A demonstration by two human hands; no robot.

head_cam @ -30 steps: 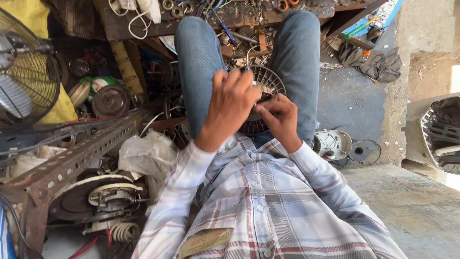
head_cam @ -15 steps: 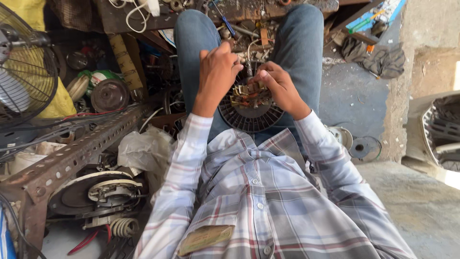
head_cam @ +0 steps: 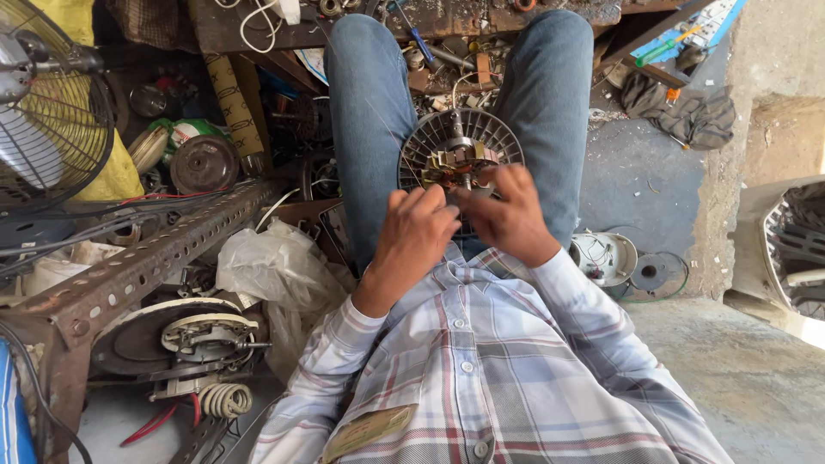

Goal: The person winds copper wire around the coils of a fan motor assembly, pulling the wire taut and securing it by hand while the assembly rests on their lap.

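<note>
Grey motor stator [head_cam: 460, 142]; two hands [head_cam: 464, 219] grip it.

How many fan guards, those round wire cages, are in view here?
2 that I can tell. One wire fan guard stands at the far left, over a yellow bag. A second grille shows partly at the right edge. Clutter may hide others.

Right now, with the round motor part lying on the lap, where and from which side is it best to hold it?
Probably by the outer ring of the round finned motor part, gripped from its two sides. The rim is broad and free at the far edge between the knees, while the middle carries copper windings and a protruding shaft. The left hand and right hand already cover the near edge.
</note>
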